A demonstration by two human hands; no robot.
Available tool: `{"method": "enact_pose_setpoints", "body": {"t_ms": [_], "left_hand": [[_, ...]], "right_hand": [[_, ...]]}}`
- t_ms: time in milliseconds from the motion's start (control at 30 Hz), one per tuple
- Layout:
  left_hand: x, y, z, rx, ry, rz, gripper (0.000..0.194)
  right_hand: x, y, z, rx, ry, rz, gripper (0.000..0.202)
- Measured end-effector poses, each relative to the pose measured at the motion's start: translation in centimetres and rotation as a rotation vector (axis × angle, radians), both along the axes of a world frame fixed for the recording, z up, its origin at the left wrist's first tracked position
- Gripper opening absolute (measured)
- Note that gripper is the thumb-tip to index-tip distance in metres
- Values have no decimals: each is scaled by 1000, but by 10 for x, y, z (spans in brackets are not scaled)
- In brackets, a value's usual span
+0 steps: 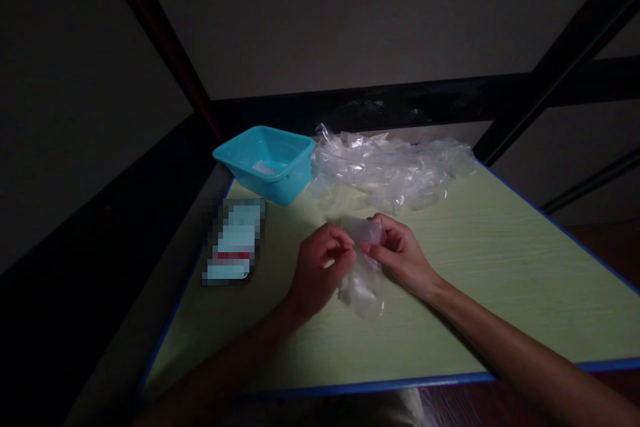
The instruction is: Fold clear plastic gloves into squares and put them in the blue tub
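A small clear plastic bag (pixel 364 290) hangs between my hands, above the middle of the table. My right hand (pixel 400 250) pinches its upper right part between thumb and fingers. On the other side, my left hand (pixel 323 267) is closed in a pinch, thumb and fingertips together at the bag's left edge. Behind my hands lies a heap of crumpled clear plastic bags (pixel 395 170). The small bag looks flat, and I cannot make out anything inside it.
A blue plastic basket (pixel 295 180) stands at the table's back left, with something pale inside. In front of it lies a phone (pixel 235 240), its screen lit and blurred. The pale green table (pixel 510 280) has a blue edge. Dark walls and frames rise behind.
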State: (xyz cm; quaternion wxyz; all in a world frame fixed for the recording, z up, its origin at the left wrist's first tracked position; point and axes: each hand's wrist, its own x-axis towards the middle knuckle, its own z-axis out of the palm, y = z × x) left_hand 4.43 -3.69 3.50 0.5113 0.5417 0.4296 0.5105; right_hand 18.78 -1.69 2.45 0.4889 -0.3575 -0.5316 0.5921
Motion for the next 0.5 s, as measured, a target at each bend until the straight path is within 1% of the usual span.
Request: {"method": "enact_pose_setpoints", "body": {"t_ms": [100,233,367,500], "left_hand": [[1,-4,0,-39,-49,-90,9],[-3,-4,-1,-26,-62,-121,11],[-3,-4,-2,19,-91,-139,15],[-1,-4,-5,80,-111,-137,23]], "right_hand": [[0,-3,0,13,29,141,31],[2,-4,-7,-5,111,269,30],[4,-5,-12,15,167,297,29],[4,-4,-13,50,167,303,33]]}}
